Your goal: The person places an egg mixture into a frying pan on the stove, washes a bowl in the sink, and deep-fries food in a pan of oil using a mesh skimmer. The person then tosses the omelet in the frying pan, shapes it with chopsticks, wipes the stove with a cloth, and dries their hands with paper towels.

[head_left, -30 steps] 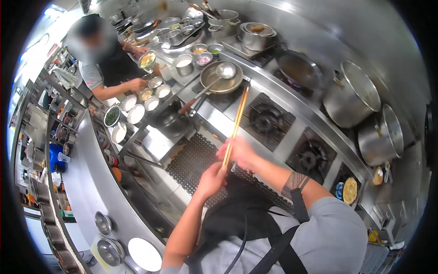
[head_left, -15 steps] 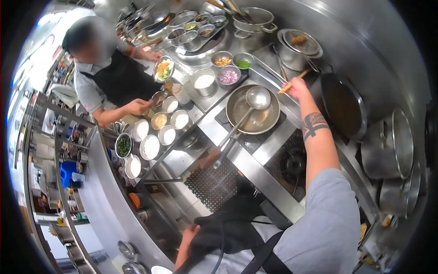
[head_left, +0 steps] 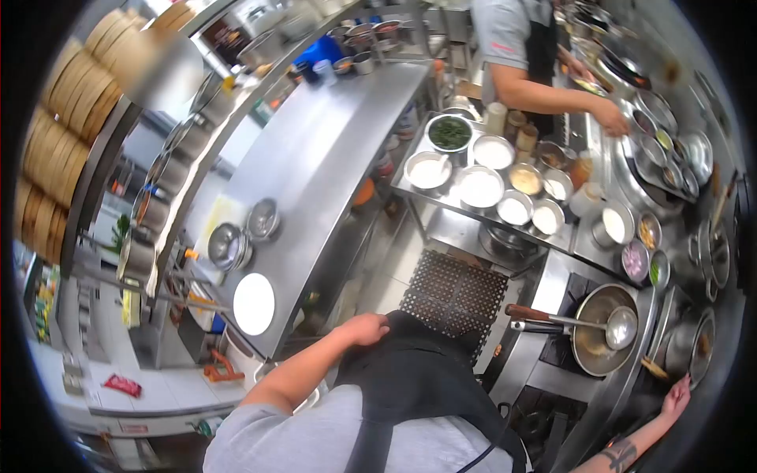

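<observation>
My left hand (head_left: 367,329) is beside the waist of my black apron (head_left: 426,355), its fingers curled in and nothing visible in them. My right hand (head_left: 676,396) is at the lower right, fingers together at the rim of a metal pot (head_left: 702,351). A short wooden handle (head_left: 653,367) lies just left of that hand, apart from it. Left of the pot, a wok (head_left: 587,347) sits on the stove. A ladle (head_left: 620,327) rests across it, its bowl inside and its wooden handle pointing left.
A co-worker's arm (head_left: 552,96) reaches over the back counter toward metal bowls. White-filled containers (head_left: 479,187) and a bowl of greens (head_left: 450,133) stand on the counter. A long steel table (head_left: 331,150) bears a white plate (head_left: 254,303) and metal bowls (head_left: 229,246). A perforated mat (head_left: 453,292) covers the floor.
The view has swung left, bringing the long table and steamer baskets in. My right hand has let go of the wooden handle and is now at the pot rim. The co-worker's hand has moved toward the metal bowls.
</observation>
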Demonstrator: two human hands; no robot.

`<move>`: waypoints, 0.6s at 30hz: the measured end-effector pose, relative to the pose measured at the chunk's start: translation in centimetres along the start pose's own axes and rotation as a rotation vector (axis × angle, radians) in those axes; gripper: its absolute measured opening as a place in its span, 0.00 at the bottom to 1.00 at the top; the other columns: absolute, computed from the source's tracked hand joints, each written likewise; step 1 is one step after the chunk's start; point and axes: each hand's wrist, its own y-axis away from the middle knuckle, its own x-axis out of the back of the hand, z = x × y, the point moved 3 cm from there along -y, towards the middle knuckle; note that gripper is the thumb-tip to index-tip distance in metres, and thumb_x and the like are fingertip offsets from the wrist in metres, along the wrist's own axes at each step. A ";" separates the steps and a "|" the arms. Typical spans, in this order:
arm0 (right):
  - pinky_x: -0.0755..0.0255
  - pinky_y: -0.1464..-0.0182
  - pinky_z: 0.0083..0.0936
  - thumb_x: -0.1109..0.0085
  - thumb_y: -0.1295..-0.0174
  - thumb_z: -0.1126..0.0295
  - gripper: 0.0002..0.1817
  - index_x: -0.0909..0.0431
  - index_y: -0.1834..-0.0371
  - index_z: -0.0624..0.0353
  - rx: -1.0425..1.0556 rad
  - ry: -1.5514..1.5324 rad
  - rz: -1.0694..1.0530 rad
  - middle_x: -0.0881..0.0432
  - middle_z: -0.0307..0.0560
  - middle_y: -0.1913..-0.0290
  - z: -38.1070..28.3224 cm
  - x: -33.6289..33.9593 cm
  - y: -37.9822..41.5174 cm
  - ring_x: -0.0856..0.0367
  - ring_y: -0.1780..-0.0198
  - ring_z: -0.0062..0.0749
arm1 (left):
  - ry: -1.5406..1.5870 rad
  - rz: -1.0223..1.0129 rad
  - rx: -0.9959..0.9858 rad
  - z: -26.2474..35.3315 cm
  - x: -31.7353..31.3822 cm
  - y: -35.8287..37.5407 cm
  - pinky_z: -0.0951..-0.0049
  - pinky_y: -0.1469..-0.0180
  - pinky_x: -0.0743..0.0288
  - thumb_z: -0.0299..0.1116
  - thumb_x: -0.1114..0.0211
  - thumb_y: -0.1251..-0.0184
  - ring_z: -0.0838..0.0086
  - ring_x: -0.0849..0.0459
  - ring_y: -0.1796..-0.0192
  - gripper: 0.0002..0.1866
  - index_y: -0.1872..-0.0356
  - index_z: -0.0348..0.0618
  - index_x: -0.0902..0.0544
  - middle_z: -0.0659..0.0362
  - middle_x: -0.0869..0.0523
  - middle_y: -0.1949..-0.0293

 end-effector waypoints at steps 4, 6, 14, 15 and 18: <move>0.46 0.83 0.16 0.58 0.21 0.69 0.13 0.28 0.44 0.66 0.058 0.164 -0.132 0.37 0.32 0.77 2.1 0.4 2.3 0.43 0.81 0.16 | 0.012 -0.036 0.020 -4.5 -3.3 1.4 0.52 0.42 0.26 0.44 0.44 0.28 0.49 0.19 0.44 0.20 0.45 0.42 0.19 0.44 0.15 0.49; 0.46 0.88 0.16 0.56 0.21 0.66 0.11 0.28 0.46 0.61 0.126 0.207 -0.165 0.36 0.32 0.81 2.9 0.5 5.9 0.42 0.86 0.16 | 0.051 -0.040 0.039 -6.1 -4.6 3.4 0.52 0.42 0.26 0.45 0.44 0.28 0.49 0.19 0.44 0.20 0.45 0.42 0.19 0.44 0.15 0.48; 0.50 0.93 0.14 0.63 0.19 0.62 0.15 0.30 0.46 0.60 0.006 0.446 -0.376 0.34 0.33 0.78 12.7 -9.7 32.1 0.46 0.91 0.12 | 0.142 -0.056 0.037 -16.7 -11.8 10.0 0.53 0.41 0.26 0.46 0.44 0.28 0.49 0.19 0.43 0.20 0.48 0.41 0.18 0.45 0.16 0.47; 0.52 0.94 0.14 0.64 0.19 0.63 0.14 0.30 0.47 0.60 -0.063 0.455 -0.459 0.34 0.33 0.80 14.7 -10.5 34.2 0.44 0.93 0.14 | 0.139 -0.052 0.025 -18.3 -12.7 10.9 0.53 0.42 0.26 0.46 0.44 0.28 0.49 0.19 0.43 0.21 0.47 0.41 0.18 0.45 0.16 0.47; 0.51 0.96 0.19 0.55 0.22 0.64 0.09 0.29 0.52 0.56 -0.314 0.475 -0.485 0.37 0.32 0.87 24.3 -16.0 41.9 0.43 0.95 0.18 | 0.186 -0.032 0.037 -23.5 -15.9 14.6 0.53 0.43 0.25 0.46 0.43 0.28 0.49 0.18 0.45 0.21 0.48 0.39 0.17 0.45 0.15 0.49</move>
